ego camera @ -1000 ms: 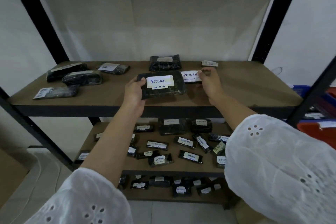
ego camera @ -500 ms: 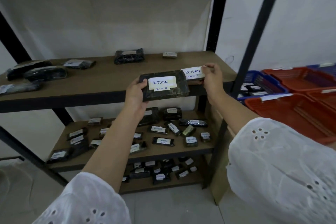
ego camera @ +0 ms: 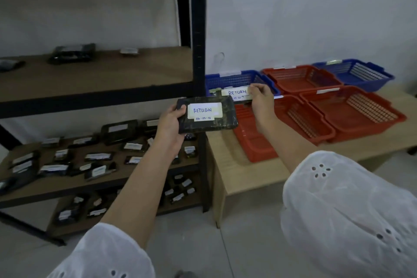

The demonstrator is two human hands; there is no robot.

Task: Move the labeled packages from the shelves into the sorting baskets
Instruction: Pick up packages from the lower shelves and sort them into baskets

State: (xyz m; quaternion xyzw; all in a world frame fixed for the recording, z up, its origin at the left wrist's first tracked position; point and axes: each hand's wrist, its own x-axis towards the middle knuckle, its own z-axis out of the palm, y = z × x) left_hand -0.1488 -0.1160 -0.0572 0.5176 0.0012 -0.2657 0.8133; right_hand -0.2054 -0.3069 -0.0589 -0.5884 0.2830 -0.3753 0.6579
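My left hand (ego camera: pixel 169 125) grips a flat dark package (ego camera: pixel 225 117) with a white label reading RETURN, held in the air beside the shelf's black post. My right hand (ego camera: pixel 261 102) pinches a smaller package (ego camera: pixel 235 95), also labelled RETURN, just behind and right of the first one. The small package hangs over the near edge of a blue basket (ego camera: pixel 237 79) and above a red basket (ego camera: pixel 252 142). Several more labelled packages (ego camera: pixel 97 157) lie on the lower shelves, and two dark packages (ego camera: pixel 72 53) sit on the top shelf.
A low wooden bench (ego camera: pixel 237 176) right of the shelf carries several baskets: three red ones (ego camera: pixel 361 115) and two blue ones (ego camera: pixel 354 73). The shelf's black upright post (ego camera: pixel 198 29) stands between shelves and bench. Grey tiled floor (ego camera: pixel 194 244) lies below.
The view has swung right, off the shelf and onto the bench with baskets. Both hands carried their packages right, from in front of the top shelf to above the baskets.
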